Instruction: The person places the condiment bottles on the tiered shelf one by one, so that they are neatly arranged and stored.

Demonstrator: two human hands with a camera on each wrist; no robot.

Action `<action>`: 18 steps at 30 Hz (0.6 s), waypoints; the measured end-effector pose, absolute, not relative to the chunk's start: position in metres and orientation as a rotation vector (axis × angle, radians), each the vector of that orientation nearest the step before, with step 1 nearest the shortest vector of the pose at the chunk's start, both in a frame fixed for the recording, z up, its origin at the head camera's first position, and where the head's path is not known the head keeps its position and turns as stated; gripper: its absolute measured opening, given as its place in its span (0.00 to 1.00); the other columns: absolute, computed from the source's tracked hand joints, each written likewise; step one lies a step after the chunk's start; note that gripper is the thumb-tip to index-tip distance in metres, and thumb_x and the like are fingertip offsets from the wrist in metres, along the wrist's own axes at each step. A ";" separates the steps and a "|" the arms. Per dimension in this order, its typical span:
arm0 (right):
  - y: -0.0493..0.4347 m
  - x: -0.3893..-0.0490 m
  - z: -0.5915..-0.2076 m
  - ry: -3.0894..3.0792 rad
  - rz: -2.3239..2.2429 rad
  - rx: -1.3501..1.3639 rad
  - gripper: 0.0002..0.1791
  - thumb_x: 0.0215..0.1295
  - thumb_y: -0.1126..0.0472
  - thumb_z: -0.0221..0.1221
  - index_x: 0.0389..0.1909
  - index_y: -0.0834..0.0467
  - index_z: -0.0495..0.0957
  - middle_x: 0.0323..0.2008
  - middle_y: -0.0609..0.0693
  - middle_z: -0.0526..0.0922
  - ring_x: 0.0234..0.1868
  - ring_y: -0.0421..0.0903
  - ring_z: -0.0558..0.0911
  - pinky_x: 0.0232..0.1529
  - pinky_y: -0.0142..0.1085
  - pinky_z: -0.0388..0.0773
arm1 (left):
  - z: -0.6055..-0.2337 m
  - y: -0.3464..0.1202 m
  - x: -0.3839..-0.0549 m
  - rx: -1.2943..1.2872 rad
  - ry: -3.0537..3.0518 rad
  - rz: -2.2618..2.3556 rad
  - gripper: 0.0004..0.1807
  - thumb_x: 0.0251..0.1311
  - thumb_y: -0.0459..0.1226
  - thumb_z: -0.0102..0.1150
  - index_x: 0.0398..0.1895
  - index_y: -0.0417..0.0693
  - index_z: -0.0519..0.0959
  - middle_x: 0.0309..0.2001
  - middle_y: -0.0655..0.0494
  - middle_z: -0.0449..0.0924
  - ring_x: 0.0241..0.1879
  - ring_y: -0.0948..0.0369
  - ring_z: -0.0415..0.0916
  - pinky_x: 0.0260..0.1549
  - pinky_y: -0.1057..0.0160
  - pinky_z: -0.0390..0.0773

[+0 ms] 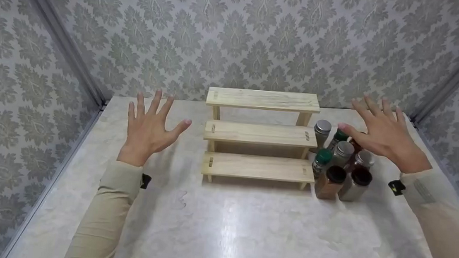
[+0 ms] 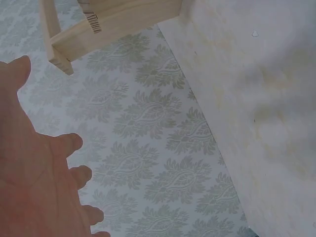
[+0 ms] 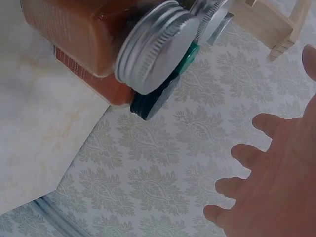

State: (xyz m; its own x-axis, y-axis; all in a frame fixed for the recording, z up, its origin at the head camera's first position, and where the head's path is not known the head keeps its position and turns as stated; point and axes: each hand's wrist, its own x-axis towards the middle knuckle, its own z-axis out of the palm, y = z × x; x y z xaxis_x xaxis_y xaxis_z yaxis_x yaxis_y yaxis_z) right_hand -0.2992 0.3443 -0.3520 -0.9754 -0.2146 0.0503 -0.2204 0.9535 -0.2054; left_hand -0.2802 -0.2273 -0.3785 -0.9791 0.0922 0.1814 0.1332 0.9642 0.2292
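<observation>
Clearly pale, grained wood: three-tier rack [image 1: 260, 133] stands between the hands; probably light, stiff, best held by its ends. Left hand [image 1: 146, 130] and right hand [image 1: 387, 132] well apart, fingers spread, gripping nothing. Jars [image 1: 339, 160] cluster on the right hand's thumb side: smooth, likely slick, perhaps breakable; grasp bodies. Silver lids [image 3: 168, 59] ridged.

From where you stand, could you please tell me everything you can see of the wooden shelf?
The wooden shelf is a pale, grained stand of three long boards, stepped like stairs and rising toward the patterned wall. Supports show beneath the boards, and darker joint marks sit near their ends. It stands upright on the table, with jars clustered by its right end; whether any touch it, I cannot tell. Neither the left hand nor the right hand touches it.
</observation>
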 end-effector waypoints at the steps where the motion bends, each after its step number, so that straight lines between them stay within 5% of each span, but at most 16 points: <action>1: 0.345 -0.299 -0.352 -3.068 0.331 0.346 0.53 0.76 0.23 0.45 0.89 0.51 0.44 0.87 0.63 0.36 0.83 0.76 0.31 0.75 0.79 0.24 | -0.378 -0.227 -0.280 -0.169 -2.946 -0.358 0.55 0.69 0.78 0.36 0.89 0.56 0.50 0.89 0.46 0.33 0.83 0.32 0.20 0.79 0.27 0.25; 9: 0.349 -0.287 -0.350 -3.005 0.387 0.410 0.50 0.78 0.28 0.50 0.88 0.50 0.47 0.87 0.62 0.41 0.84 0.74 0.36 0.77 0.77 0.32 | -0.379 -0.224 -0.275 -0.165 -2.935 -0.394 0.53 0.72 0.76 0.37 0.89 0.55 0.50 0.88 0.45 0.36 0.83 0.31 0.22 0.80 0.27 0.27; 18: 0.356 -0.258 -0.355 -2.903 0.651 0.469 0.45 0.76 0.39 0.62 0.86 0.49 0.56 0.84 0.63 0.54 0.80 0.75 0.56 0.69 0.80 0.54 | -0.393 -0.217 -0.264 -0.226 -2.909 -0.673 0.49 0.75 0.72 0.40 0.88 0.56 0.51 0.88 0.44 0.43 0.85 0.32 0.34 0.81 0.29 0.37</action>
